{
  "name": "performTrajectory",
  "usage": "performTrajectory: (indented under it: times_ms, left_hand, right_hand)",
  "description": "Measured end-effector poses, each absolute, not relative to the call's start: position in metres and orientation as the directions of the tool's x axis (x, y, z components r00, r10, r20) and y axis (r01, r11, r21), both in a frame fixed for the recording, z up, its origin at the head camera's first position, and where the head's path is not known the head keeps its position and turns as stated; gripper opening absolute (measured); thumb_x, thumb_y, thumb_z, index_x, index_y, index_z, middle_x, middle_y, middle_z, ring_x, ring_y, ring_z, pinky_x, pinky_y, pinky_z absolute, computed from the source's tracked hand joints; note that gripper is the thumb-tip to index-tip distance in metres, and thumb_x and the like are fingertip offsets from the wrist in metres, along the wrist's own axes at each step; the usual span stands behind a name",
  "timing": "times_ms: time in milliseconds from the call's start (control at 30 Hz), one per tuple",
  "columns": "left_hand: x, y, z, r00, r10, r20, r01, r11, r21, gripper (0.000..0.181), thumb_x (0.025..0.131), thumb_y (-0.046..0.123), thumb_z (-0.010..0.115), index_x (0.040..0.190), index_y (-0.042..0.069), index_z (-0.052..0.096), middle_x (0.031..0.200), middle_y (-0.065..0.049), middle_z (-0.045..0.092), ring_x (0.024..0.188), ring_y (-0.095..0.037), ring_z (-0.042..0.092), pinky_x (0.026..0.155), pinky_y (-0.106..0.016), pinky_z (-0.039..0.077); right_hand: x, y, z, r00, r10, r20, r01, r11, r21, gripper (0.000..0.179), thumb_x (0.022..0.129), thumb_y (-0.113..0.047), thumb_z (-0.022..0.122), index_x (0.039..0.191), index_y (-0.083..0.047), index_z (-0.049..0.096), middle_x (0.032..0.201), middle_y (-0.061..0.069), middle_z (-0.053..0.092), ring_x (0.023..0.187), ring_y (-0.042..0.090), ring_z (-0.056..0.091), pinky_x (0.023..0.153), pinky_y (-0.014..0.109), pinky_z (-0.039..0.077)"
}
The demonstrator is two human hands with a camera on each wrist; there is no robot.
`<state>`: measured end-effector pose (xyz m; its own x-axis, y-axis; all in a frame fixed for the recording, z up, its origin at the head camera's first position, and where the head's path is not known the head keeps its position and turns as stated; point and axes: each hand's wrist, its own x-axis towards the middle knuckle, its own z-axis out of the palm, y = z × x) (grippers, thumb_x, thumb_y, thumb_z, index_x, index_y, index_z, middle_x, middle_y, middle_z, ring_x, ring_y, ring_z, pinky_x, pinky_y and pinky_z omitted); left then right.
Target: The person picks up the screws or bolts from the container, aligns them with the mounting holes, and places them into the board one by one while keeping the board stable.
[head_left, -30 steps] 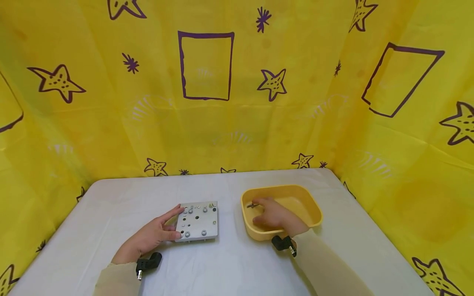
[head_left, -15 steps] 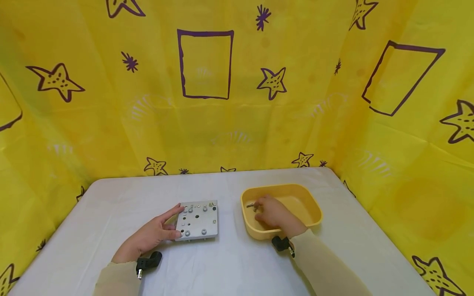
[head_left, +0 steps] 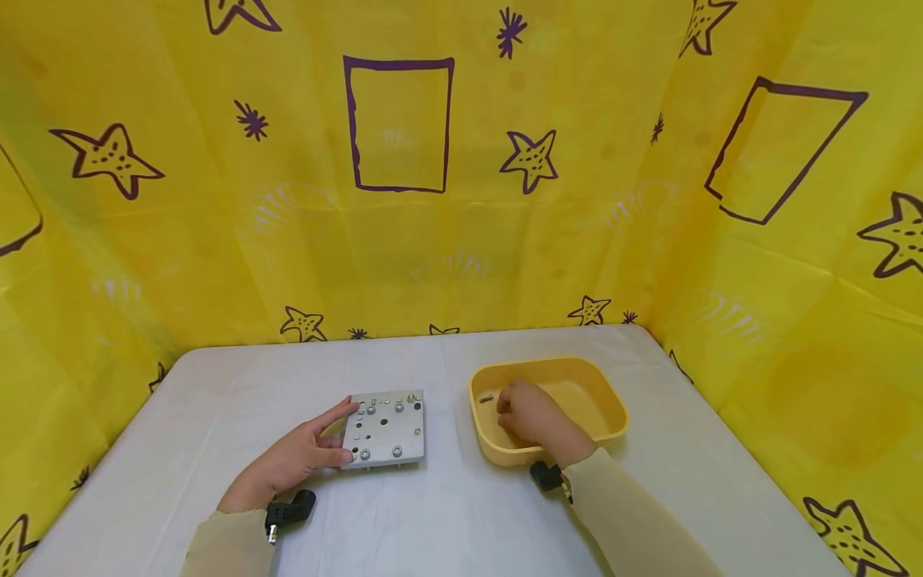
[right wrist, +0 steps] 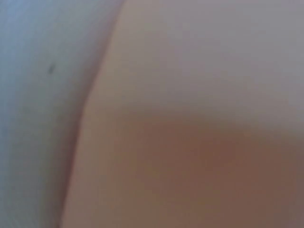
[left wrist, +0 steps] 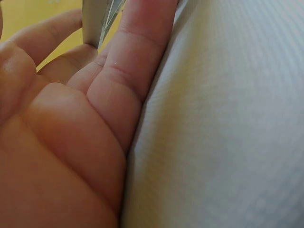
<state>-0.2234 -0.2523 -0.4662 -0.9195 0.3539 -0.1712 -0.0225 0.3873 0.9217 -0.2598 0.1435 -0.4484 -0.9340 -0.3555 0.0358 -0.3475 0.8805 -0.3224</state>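
A square silver metal plate (head_left: 384,429) with holes and several bolts lies on the white table, left of centre. My left hand (head_left: 292,461) holds it by its left side, one fingertip at the upper corner and another at the lower. In the left wrist view, the plate's edge (left wrist: 92,23) shows beyond the fingers. Inside the yellow plastic bin (head_left: 613,401), my right hand (head_left: 537,417) reaches down with bent fingers. Its fingertips are hidden behind the hand, so I cannot tell what they hold. A small screw (head_left: 486,398) lies in the bin just left of them.
The white table (head_left: 433,521) runs back to a yellow patterned curtain (head_left: 461,240), which also closes off both sides. The bin's raised rim surrounds the right hand. Skin fills most of the blurred right wrist view.
The right hand's fingers have drawn in and shifted slightly right within the bin. A small metal piece seen at the fingertips is now out of sight. The left hand and plate have stayed put.
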Motion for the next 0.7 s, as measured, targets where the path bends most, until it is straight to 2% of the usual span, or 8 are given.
performTrajectory:
  times_ms: [167,300,467,600,700]
  left_hand:
    - [-0.223,-0.252,-0.466,-0.919,0.356,-0.169,-0.024,0.378,0.926,0.090,0.080,0.022,0.084,0.157,0.021,0.035,0.161,-0.015,0.026,0.108,-0.024,0.062,0.097,-0.042,0.039]
    - [-0.223,-0.253,-0.466,-0.915,0.366,-0.168,-0.022,0.371,0.928,0.091,0.081,0.022,0.083,0.157,0.021,0.034,0.162,-0.014,0.024,0.109,-0.024,0.061,0.097,-0.041,0.039]
    - [-0.223,-0.254,-0.465,-0.915,0.372,-0.159,-0.009,0.375,0.927,0.091,0.081,0.023,0.083,0.157,0.020,0.034,0.162,-0.015,0.023,0.109,-0.024,0.061,0.096,-0.039,0.039]
    - [-0.223,-0.253,-0.465,-0.911,0.380,-0.158,-0.007,0.369,0.929,0.091,0.081,0.023,0.083,0.157,0.020,0.034,0.162,-0.014,0.022,0.109,-0.024,0.061,0.096,-0.038,0.040]
    - [-0.223,-0.254,-0.466,-0.908,0.390,-0.155,-0.002,0.364,0.931,0.091,0.081,0.023,0.083,0.158,0.019,0.033,0.163,-0.013,0.020,0.110,-0.025,0.061,0.095,-0.037,0.041]
  right_hand:
    - [-0.259,0.143,-0.447,-0.936,-0.351,0.035,-0.343,0.883,-0.321,0.007,0.087,-0.014,0.076,0.085,-0.014,0.069,0.083,-0.002,0.053,0.076,0.018,0.052,0.080,0.039,0.046]
    - [-0.260,0.142,-0.446,-0.937,-0.350,0.021,-0.335,0.875,-0.349,0.006,0.089,-0.016,0.074,0.086,-0.014,0.070,0.081,-0.004,0.058,0.075,0.017,0.053,0.079,0.038,0.047]
    - [-0.260,0.143,-0.446,-0.944,-0.328,0.012,-0.305,0.862,-0.406,0.008,0.095,-0.018,0.067,0.091,-0.011,0.069,0.080,-0.004,0.062,0.075,0.017,0.054,0.077,0.038,0.047]
    - [-0.257,0.148,-0.440,-0.961,-0.277,-0.010,-0.242,0.856,-0.457,0.017,0.102,-0.023,0.059,0.096,-0.009,0.068,0.080,-0.003,0.059,0.075,0.018,0.053,0.078,0.038,0.045]
    - [-0.253,0.154,-0.430,-0.961,-0.276,-0.008,-0.242,0.853,-0.462,0.021,0.105,-0.024,0.053,0.101,-0.008,0.065,0.080,-0.002,0.057,0.077,0.019,0.052,0.079,0.039,0.045]
